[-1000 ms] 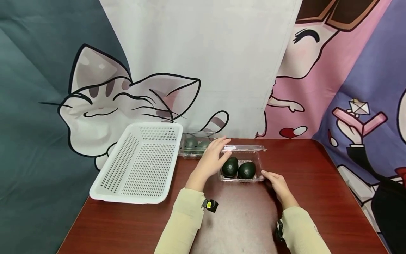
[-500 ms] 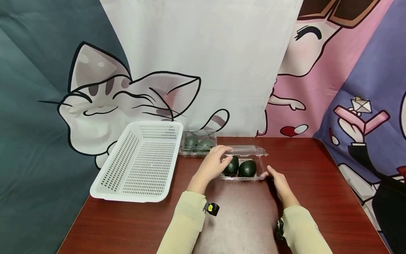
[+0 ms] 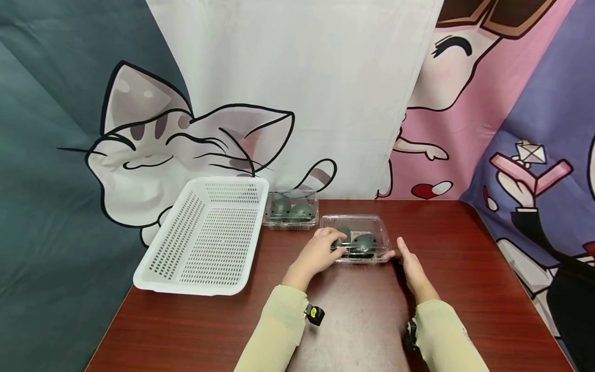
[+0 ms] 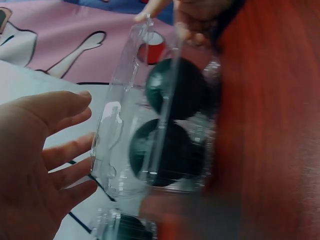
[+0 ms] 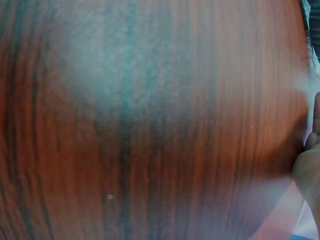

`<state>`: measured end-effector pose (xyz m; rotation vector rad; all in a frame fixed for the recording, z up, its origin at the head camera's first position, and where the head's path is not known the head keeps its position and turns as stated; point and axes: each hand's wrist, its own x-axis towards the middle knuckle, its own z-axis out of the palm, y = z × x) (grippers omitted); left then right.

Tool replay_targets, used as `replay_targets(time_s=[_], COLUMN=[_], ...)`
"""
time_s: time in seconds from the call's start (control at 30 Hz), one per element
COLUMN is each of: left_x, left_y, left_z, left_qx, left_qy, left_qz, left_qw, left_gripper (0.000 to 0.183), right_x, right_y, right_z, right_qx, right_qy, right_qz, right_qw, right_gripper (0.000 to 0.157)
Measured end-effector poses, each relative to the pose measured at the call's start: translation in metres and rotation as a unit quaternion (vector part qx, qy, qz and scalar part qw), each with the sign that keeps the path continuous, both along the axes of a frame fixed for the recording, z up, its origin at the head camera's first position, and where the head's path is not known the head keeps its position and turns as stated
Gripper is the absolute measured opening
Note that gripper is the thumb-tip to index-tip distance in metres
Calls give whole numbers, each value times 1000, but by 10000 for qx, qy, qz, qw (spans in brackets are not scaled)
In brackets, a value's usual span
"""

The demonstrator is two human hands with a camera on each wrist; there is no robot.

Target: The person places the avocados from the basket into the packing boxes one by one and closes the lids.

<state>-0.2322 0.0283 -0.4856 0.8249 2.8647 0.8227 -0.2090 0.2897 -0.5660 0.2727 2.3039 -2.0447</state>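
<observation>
A clear plastic clamshell box [image 3: 355, 240] with two dark green avocados [image 3: 363, 245] lies on the table, its lid over the fruit. In the left wrist view the lid [image 4: 107, 145] stands at a slant; whether it is latched I cannot tell. My left hand [image 3: 321, 252] is at the box's left front, fingers relaxed and bent at the lid. The left wrist view shows these fingers spread beside the lid's edge. At the box's right end, my right hand [image 3: 415, 271] touches the front corner with its thumb side, fingers extended. Little of it shows in the right wrist view.
A white perforated basket [image 3: 214, 243] stands on the left. Behind, between basket and box, sits a second clear clamshell box [image 3: 291, 217] with avocados inside. The red-brown wooden table [image 3: 465, 268] ends at a cartoon-printed curtain [image 3: 344, 93].
The lid has swung from lying back behind the box to lying over the avocados. My left hand has moved down and towards me; the right hand's finger has lifted from the box corner.
</observation>
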Motion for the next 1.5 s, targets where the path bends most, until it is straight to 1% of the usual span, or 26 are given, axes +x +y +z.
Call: replay_targets(time_s=[0.07, 0.17, 0.3, 0.47, 0.53, 0.63, 0.83, 0.93, 1.1, 1.5], left_x=[0, -1, -2, -1, 0, 0, 0, 0, 0, 0], left_y=[3, 7, 12, 18, 19, 21, 24, 24, 25, 25], left_z=[-7, -16, -26, -34, -36, -38, -42, -42, -41, -40], left_qx=[-170, -267, -349, -464, -480, -481, -481, -497, -544, -520], left_qy=[92, 206, 393, 738, 793, 811, 791, 783, 757, 869], left_qz=[-26, -49, 37, 331, 436, 504, 519, 541, 585, 582], left_qw=[9998, 9994, 9986, 9956, 9947, 9943, 9944, 9942, 9939, 9932], left_gripper=[34, 34, 38, 38, 37, 37, 38, 38, 39, 37], right_x=[0, 1, 2, 2, 2, 2, 2, 2, 0, 0], right_y=[0, 0, 2, 3, 3, 5, 9, 11, 11, 9], right_z=[0, 0, -2, -4, -4, -4, -6, -7, -7, -5], right_qx=[29, 109, 137, 170, 219, 301, 134, 71, -59, -50], right_qy=[-59, -241, -297, -102, -76, -20, 109, 97, 49, 113], right_qz=[-77, -136, 46, 363, 429, 546, 710, 754, 696, 556], right_qw=[9999, 9996, 9995, 9991, 9988, 9981, 9973, 9971, 9975, 9984], right_gripper=[59, 47, 35, 33, 33, 32, 32, 28, 15, 14])
